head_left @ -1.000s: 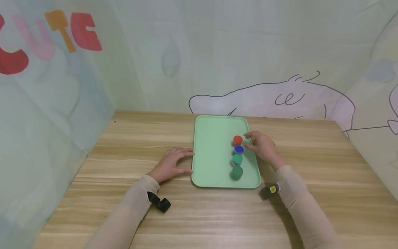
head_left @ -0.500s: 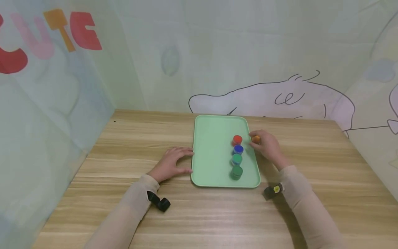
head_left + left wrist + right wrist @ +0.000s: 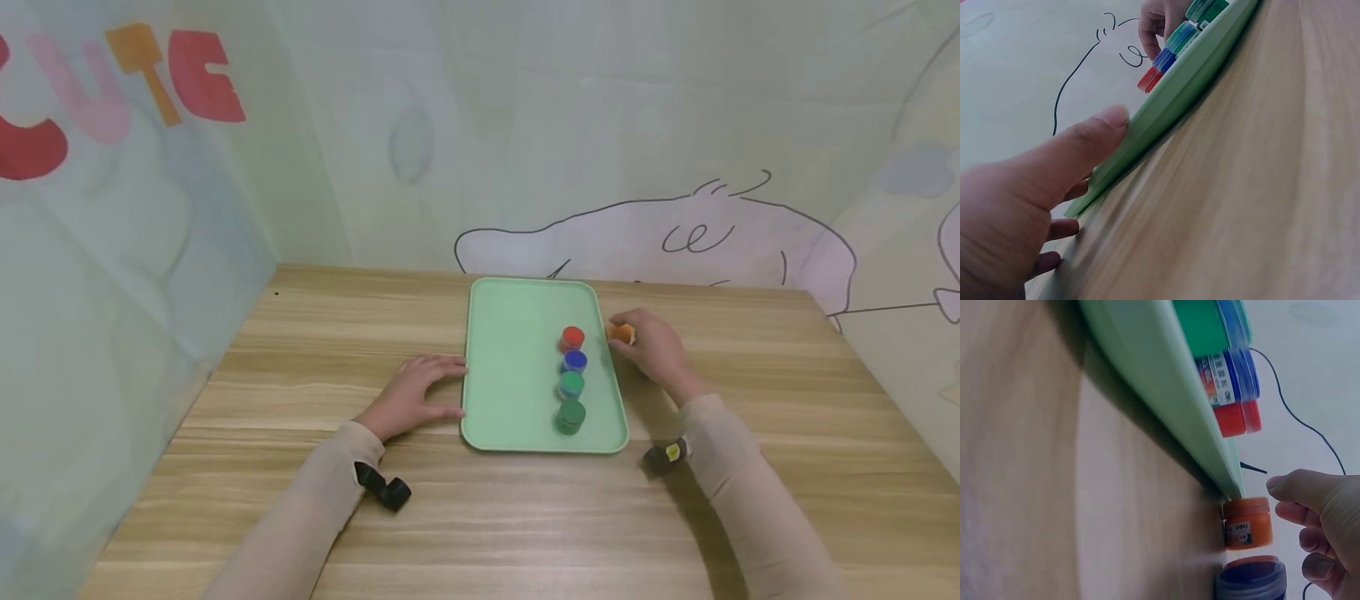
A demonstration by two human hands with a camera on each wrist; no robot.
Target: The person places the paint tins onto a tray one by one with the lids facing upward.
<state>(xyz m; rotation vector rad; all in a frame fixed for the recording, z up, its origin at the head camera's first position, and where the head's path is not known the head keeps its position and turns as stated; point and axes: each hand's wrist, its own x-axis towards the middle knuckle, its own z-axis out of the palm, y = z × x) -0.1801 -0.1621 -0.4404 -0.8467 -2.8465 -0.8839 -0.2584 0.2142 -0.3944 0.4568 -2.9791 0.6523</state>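
Note:
My left hand (image 3: 411, 395) rests with its fingers and thumb spread at the left rim of a pale green tray (image 3: 510, 350). Along the tray's right side stand small paint jars: red (image 3: 572, 338), blue (image 3: 574, 362), lighter green (image 3: 571, 385) and dark green (image 3: 570, 416). Just outside the right rim, my right hand (image 3: 654, 350) hovers over an orange paint jar (image 3: 1249, 523) that stands on the table. In the right wrist view the thumb and loosely bent fingers are apart from its lid. In the head view the hand partly hides this jar.
Beside the orange jar, the right wrist view shows a dark purple-blue jar (image 3: 1252, 579), with a bit of orange behind it. The wooden table (image 3: 337, 333) meets a cloth backdrop (image 3: 585, 125) at its back and left edges.
My right hand has moved right, from beside the red jar over the tray's rim to the orange jar outside it. My left hand and the jars on the tray have stayed put.

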